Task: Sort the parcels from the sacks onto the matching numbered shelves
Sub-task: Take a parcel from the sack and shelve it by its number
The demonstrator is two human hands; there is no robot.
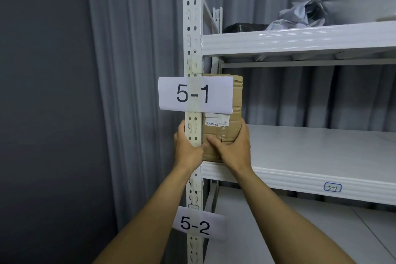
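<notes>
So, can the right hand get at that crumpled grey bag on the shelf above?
Probably yes. The upper shelf is open at the front, and nothing stands between the right hand and the crumpled grey bag. It must first let go of the cardboard box it grips.

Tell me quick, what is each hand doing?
Left hand: holding the box, left side, by the post.
Right hand: holding the box, fingers curled round its right edge.
</notes>
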